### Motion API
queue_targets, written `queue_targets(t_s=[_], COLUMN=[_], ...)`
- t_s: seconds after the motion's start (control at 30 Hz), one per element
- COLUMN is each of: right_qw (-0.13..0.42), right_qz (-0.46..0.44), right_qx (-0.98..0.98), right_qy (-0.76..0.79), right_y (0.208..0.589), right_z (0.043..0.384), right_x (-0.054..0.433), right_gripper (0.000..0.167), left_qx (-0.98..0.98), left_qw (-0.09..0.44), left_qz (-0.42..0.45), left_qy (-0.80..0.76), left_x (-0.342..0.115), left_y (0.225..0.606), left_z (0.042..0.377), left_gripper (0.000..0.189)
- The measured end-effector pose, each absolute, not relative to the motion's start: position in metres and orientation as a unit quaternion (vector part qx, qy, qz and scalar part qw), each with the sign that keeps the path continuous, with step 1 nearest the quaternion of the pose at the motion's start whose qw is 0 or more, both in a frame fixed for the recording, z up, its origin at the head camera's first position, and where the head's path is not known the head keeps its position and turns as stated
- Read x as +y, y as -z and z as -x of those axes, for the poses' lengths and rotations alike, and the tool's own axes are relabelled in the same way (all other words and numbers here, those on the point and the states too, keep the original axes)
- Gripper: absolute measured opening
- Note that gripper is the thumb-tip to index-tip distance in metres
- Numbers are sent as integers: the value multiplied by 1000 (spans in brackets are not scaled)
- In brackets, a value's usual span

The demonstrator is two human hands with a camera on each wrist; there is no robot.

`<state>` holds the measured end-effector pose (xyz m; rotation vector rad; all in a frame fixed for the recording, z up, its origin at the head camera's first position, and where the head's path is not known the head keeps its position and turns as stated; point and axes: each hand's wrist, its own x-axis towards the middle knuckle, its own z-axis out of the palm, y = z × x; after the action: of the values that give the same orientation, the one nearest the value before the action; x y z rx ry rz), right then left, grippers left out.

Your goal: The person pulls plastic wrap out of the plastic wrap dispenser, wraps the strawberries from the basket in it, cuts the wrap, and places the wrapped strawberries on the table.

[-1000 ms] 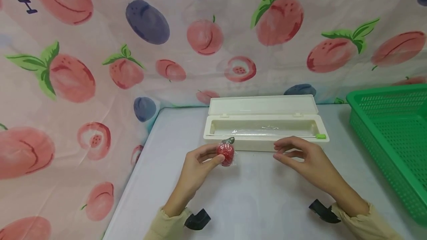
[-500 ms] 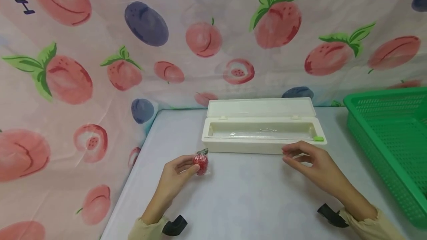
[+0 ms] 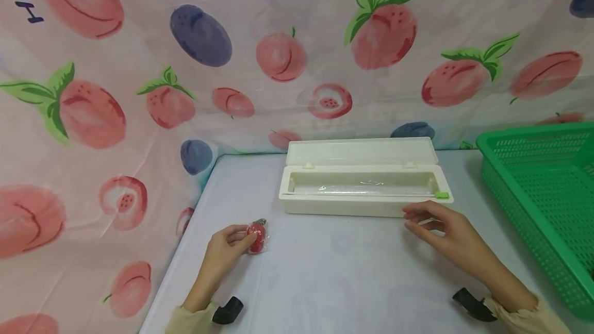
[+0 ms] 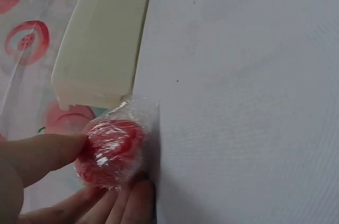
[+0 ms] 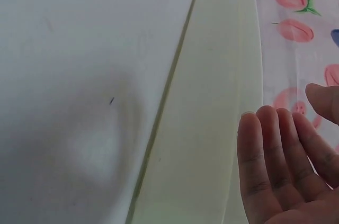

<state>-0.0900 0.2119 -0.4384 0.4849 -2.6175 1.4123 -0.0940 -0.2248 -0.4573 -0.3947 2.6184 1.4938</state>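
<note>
Toward the left of the table, a red fruit in clear film is pinched between thumb and fingers of the left hand; whether it touches the table, I cannot tell. A light grip that spares the film's loose edge should, I judge, save the wrap from slipping or tearing. Beyond it, to the right, lies the white box, lid open. Near its right end, the right hand holds nothing, thumb apart from loosely bent fingers. Farther right stands a green basket.
</note>
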Motion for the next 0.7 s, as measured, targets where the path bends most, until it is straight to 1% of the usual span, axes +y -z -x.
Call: queue_targets(t_s=[0.1,0.27,0.47,0.7], right_qw=[62,42,34,44], right_qz=[-160,-165,-165,-170], right_qx=[-867,-863,-872,-877], right_qy=[-468,-475,-460,-447], right_y=[439,439,438,437], right_z=[89,87,87,89], right_x=[214,214,215,220], right_gripper=[27,28,28,27], left_qx=[878,897,903,898], left_qw=[43,35,48,67], left_qz=[131,137,138,101], left_qy=[-459,-418,-404,-423], left_x=[-225,-228,-232,-239], left_y=[459,458,456,446], left_z=[94,92,92,89], left_gripper=[38,38,38,42])
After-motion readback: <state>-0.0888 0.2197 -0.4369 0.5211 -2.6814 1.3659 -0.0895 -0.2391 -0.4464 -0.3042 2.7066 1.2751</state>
